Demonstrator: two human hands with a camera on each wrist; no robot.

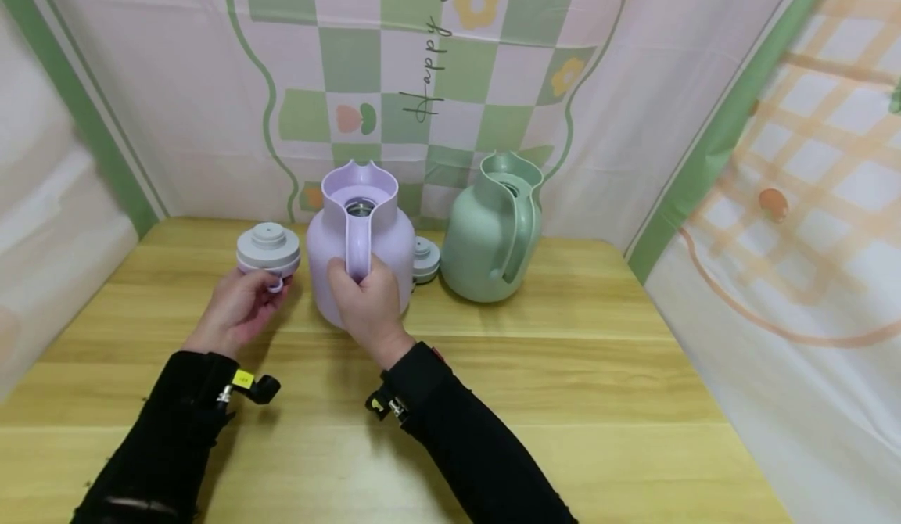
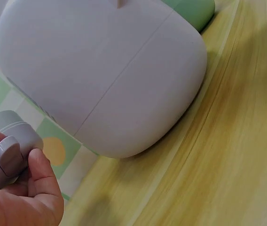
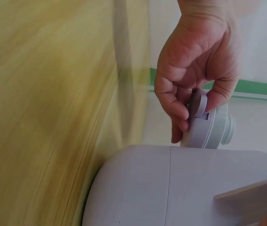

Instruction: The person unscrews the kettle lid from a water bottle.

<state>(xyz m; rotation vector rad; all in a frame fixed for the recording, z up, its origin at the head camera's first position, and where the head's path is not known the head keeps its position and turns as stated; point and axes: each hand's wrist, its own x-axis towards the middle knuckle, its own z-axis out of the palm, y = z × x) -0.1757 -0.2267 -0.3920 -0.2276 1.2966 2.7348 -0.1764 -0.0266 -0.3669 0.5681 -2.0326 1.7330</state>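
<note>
On the wooden table stands a lilac thermos jug (image 1: 324, 266) with its top uncovered, the metal mouth showing inside the collar. My right hand (image 1: 373, 305) grips the lower part of its handle (image 1: 358, 238). Left of the jug, my left hand (image 1: 235, 309) pinches a lilac-and-grey stopper lid (image 1: 267, 247) by its small tab, raised above the table with the grey knob upward. In the right wrist view, thumb and fingers close around the tab of the lid (image 3: 203, 134). The left wrist view shows the jug's side (image 2: 100, 70) beside the lid.
A green thermos jug (image 1: 482, 246), also uncovered, stands to the right. Between the two jugs lies a grey-green stopper lid (image 1: 426, 260), partly hidden by the lilac jug. Behind the wooden table (image 1: 563, 399) hangs a patterned curtain (image 1: 464, 62), with more cloth on both sides.
</note>
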